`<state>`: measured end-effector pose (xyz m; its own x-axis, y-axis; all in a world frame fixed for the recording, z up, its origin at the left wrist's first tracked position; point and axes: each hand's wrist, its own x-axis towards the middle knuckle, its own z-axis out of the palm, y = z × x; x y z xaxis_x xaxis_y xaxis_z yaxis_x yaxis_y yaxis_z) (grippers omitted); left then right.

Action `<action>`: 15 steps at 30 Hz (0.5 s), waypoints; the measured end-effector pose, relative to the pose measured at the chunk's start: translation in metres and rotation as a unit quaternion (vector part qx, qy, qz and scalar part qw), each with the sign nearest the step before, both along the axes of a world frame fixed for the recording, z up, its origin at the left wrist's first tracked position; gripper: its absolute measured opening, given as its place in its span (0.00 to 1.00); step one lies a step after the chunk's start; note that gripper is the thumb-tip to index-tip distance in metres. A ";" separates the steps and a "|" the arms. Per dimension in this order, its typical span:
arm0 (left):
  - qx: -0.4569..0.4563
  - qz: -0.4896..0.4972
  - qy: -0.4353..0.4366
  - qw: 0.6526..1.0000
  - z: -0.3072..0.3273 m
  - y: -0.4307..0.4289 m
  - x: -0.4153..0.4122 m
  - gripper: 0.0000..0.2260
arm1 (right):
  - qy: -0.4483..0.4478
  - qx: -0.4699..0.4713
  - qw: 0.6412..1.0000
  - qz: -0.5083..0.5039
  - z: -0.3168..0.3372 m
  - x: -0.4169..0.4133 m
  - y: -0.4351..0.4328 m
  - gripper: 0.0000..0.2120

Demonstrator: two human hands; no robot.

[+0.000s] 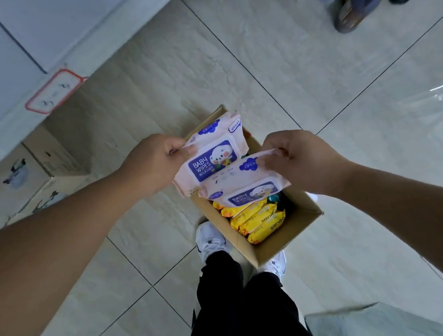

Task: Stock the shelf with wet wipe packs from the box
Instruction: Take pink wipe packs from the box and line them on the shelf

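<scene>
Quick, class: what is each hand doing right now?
Left hand: pinches the upper pink pack by its edge.
Right hand: pinches the lower pink pack by its edge.

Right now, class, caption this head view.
Left hand pinches the upper pink pack, right hand the lower pink pack, above the box of yellow packs.

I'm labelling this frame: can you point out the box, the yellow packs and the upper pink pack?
box (288,239): head view, near cardboard wall.
yellow packs (260,223): head view, face of a middle pack.
upper pink pack (205,165): head view, its blue label.
</scene>
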<state>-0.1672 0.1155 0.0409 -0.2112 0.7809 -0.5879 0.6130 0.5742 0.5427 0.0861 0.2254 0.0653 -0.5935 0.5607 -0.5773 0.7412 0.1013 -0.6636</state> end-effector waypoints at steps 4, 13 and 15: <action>0.028 0.005 -0.031 0.999 0.067 0.003 0.004 0.20 | 0.028 -0.022 0.997 -0.067 0.070 0.004 -0.005 0.11; 0.058 0.030 -0.100 0.993 0.256 -0.006 0.012 0.18 | 0.089 0.002 0.987 -0.132 0.249 0.010 -0.021 0.09; 0.080 0.030 -0.104 0.991 0.301 -0.013 0.013 0.24 | 0.111 0.009 0.986 -0.125 0.289 0.009 -0.026 0.08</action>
<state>-0.1546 0.1025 0.3416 -0.1469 0.8571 -0.4938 0.4465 0.5029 0.7401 0.0953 0.1997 0.3544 -0.5457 0.7146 -0.4377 0.5811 -0.0537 -0.8121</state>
